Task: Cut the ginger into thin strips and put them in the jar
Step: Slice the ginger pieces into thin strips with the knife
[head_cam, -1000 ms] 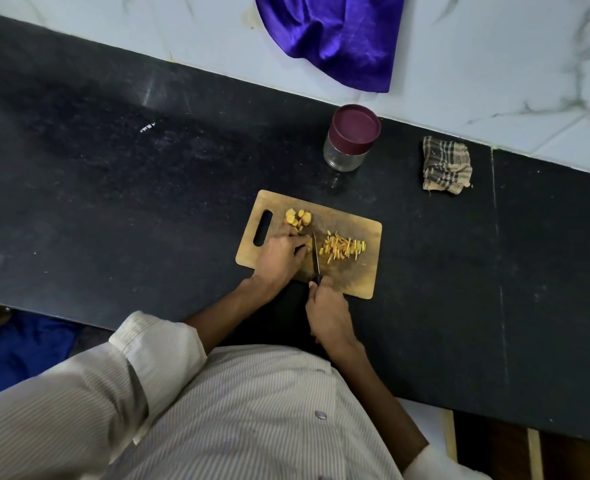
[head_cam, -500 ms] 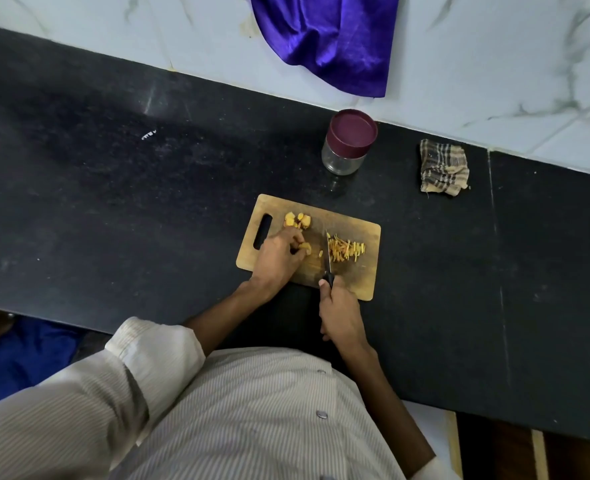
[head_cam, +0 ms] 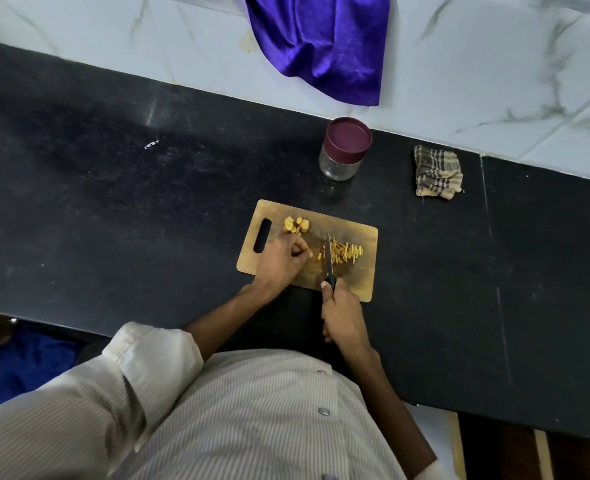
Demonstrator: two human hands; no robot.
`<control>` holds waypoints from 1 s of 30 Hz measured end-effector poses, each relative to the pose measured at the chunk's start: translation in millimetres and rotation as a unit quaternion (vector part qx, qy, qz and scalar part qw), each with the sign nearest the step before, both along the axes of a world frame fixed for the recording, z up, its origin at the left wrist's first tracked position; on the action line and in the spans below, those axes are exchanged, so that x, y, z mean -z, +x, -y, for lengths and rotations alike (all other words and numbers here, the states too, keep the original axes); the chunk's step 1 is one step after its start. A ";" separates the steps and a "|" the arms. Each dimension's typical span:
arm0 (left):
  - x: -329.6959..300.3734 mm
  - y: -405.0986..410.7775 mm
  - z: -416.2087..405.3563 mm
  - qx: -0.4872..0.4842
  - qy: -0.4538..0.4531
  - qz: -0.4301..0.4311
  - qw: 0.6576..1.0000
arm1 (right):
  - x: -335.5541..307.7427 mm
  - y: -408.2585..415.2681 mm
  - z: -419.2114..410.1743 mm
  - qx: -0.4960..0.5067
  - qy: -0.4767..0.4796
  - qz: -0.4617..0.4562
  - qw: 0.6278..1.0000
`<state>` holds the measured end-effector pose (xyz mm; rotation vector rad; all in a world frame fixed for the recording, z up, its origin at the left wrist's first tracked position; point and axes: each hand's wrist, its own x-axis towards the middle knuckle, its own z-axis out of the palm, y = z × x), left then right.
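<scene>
On the cutting board [head_cam: 355,285] near the tabletop's [head_cam: 113,209] front edge, the right hand [head_cam: 343,315] has its grip closed around the knife [head_cam: 328,263], blade beside the ginger strips [head_cam: 345,252]. The left hand [head_cam: 281,259], fingers curled, pinches a ginger piece [head_cam: 309,253]; uncut slices [head_cam: 296,225] lie just beyond it. The lidded jar [head_cam: 343,148] stands near the back edge.

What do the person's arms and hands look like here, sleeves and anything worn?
Both hands, left hand and right hand, are bare: no gloves, rings or watch visible. The shirt is pale with fine stripes and buttons. Its left sleeve is rolled up near the elbow, leaving the forearm bare.
</scene>
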<state>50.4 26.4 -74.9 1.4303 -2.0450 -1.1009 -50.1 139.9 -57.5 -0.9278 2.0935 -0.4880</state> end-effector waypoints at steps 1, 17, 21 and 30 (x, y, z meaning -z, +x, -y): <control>1.2 0.6 0.8 -0.014 0.005 -0.002 1.000 | -0.5 -0.1 -0.3 0.001 0.000 0.002 1.000; 6.9 -3.4 5.8 -0.005 -0.051 0.006 0.999 | 1.3 -0.1 -3.0 -0.011 0.005 0.005 1.000; 13.0 -0.7 4.5 0.007 -0.062 0.019 0.998 | 3.8 1.9 -2.3 -0.025 0.012 -0.003 1.000; 16.7 -3.8 4.8 0.015 -0.058 0.051 0.997 | 4.8 2.2 3.6 -0.041 0.022 -0.024 0.999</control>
